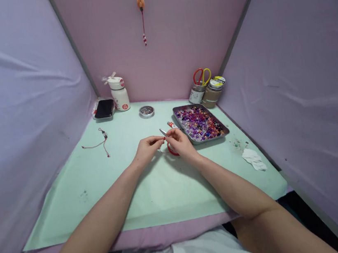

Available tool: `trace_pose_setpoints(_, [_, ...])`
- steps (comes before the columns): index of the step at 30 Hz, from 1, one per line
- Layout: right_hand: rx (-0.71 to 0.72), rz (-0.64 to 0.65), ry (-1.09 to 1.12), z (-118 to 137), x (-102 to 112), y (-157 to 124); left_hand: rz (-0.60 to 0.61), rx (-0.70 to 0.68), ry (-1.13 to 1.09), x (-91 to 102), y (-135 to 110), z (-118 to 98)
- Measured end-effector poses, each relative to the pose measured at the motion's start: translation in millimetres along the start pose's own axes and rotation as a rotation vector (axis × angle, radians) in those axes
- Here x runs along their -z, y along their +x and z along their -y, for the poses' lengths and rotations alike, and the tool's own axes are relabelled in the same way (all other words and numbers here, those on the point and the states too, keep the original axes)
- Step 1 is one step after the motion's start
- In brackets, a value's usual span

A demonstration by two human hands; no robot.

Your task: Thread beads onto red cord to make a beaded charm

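Both my hands meet over the middle of the pale green table mat (152, 186). My left hand (147, 147) is pinched shut on a thin red cord (163, 151) near its end. My right hand (180, 142) is closed round small red-handled pliers (172, 150), whose metal tip (162, 132) points up and left between the two hands. Just to the right of my right hand lies a metal tray (224, 129) filled with purple, red and clear beads.
A small red and white tube (171, 124) lies by the tray. A finished red cord bracelet (102, 140) lies at the left. At the back stand a phone (103, 108), a white bottle (120, 94), a round tin (146, 111), and jars (211, 92) with scissors (201, 75). Crumpled tissue (254, 159) lies right.
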State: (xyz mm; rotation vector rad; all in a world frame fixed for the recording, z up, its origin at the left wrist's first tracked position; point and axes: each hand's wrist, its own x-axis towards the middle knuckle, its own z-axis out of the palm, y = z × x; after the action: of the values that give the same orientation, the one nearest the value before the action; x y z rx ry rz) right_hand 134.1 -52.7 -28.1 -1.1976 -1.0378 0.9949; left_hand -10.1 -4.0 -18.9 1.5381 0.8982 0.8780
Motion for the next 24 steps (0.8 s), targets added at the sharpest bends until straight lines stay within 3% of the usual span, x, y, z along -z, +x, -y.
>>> trace_pose_setpoints(4, [0.201, -0.018, -0.177, -6.1, 2.1, 1.2, -0.004, 0.020, -0.001, -1.1, -0.4, 0.2])
trace_pose_setpoints(9, [0.171, 0.044, -0.213, -6.4, 2.5, -0.4, -0.020, 0.073, -0.151, -3.1, 1.3, 5.2])
trace_pose_setpoints(19, [0.157, -0.004, -0.208, -6.2, 2.4, 0.4, -0.082, 0.157, -0.350, 1.7, 3.6, -1.1])
trace_pose_setpoints(24, [0.115, 0.047, -0.239, -2.3, 2.8, -2.1, -0.042, 0.233, -0.513, 1.8, 3.0, -2.5])
